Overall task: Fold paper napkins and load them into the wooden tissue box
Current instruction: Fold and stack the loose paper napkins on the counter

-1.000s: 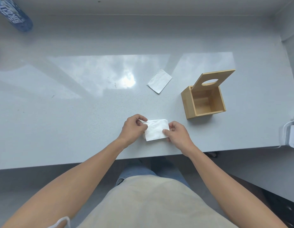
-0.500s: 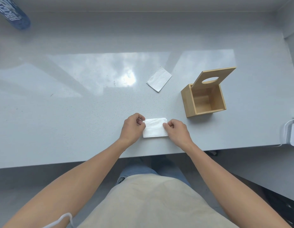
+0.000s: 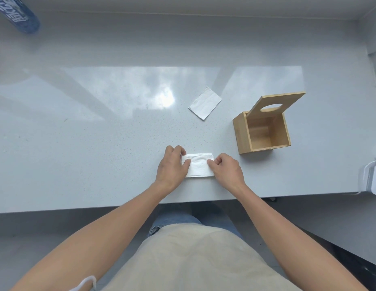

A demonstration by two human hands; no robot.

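Observation:
A folded white paper napkin (image 3: 199, 165) lies flat on the grey table (image 3: 98, 143) near its front edge. My left hand (image 3: 172, 166) pinches the napkin's left end, thumb on top. My right hand (image 3: 227, 169) pinches its right end. A second folded napkin (image 3: 205, 105) lies farther back, untouched. The wooden tissue box (image 3: 241, 133) stands to the right of my hands, its inside bare, and its lid with an oval slot (image 3: 277, 102) is tilted up at the back.
A blue bottle (image 3: 16, 15) lies at the far left corner. A white device with a cable (image 3: 375, 181) sits at the table's right front edge. A wall runs along the back and right.
The napkin was held slightly tilted off the table; now it lies flat and squared, pressed down by both hands. The hands stayed at its two ends.

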